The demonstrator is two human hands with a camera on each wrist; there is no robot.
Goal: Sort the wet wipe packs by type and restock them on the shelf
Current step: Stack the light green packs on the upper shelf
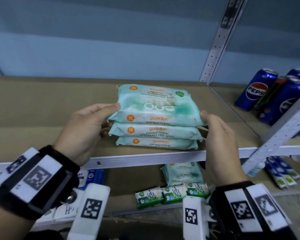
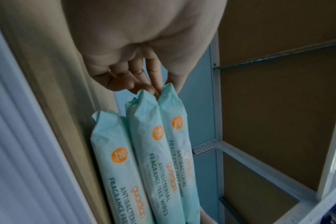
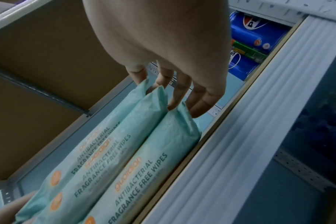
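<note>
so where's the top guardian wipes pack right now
In the head view the top pale-green Guardian wipes pack caps a three-pack stack near the front edge of the brown shelf board, between the left hand and right hand, left of the blue Pepsi cans.

On your brown shelf board (image 1: 42,108) sits a stack of three teal Guardian wipe packs (image 1: 156,134), near the front edge, only the bottom pack touching the board. In the next bay, Pepsi cans (image 1: 256,90) stand.
</note>
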